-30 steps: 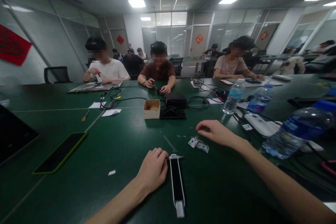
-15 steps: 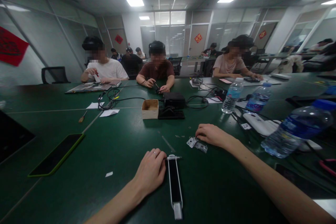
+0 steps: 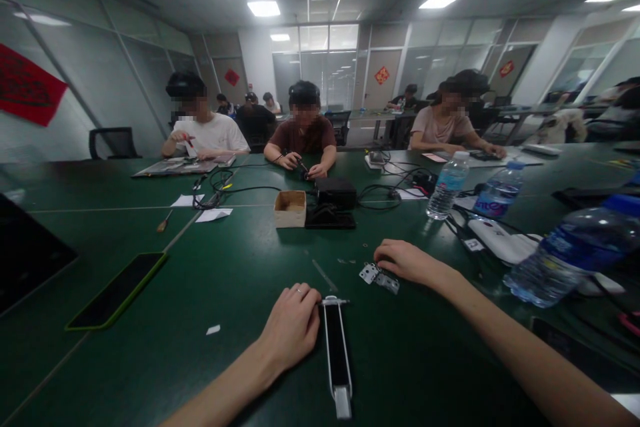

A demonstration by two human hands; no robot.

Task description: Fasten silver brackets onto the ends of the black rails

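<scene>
My left hand [image 3: 293, 323] rests on the green table with its fingers curled. Its fingertips close on the thin cross rod at the far end of a long, narrow white-framed piece [image 3: 338, 353], which has a black middle and a silver near end. Further off, my right hand [image 3: 404, 260] is closed, thumb and fingers bent down at the table. Right beside those fingertips lie a small silver metal plate with holes [image 3: 369, 273] and a second, greyer plate [image 3: 389, 282]. Whatever the right fingertips pinch is hidden. A thin clear strip [image 3: 325, 275] lies between the hands.
A small open cardboard box [image 3: 290, 219] stands ahead, beside a black device [image 3: 336, 193]. To the right are several water bottles [image 3: 447, 190] and a white power strip [image 3: 500, 240]. A green-edged phone [image 3: 117, 290] lies left. Co-workers [image 3: 303, 130] sit across the table.
The whole view has shifted slightly, so things appear a little further right. Both hands keep nearly the same pose and place against the parts.
</scene>
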